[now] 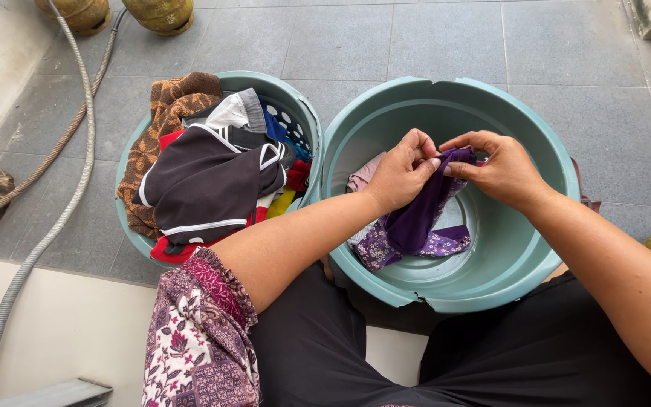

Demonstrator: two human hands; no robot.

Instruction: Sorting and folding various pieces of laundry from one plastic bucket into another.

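Both hands hold a purple garment [416, 222] over a large teal basin [544, 162] in front of my knees. My left hand [399, 175] pinches its top edge on the left, and my right hand [500, 167] grips the same edge on the right. The cloth hangs down into the basin, its patterned purple hem resting on the bottom beside a pale pink piece [362, 175]. The basin's near rim is cracked.
A second teal basin [307, 113] to the left is heaped with clothes: a dark jacket with white stripes [205, 185], a brown patterned towel [163, 113], red and blue items. A grey hose [77, 188] runs along the tiled floor. Yellowish gas cylinders [160, 13] stand at the top.
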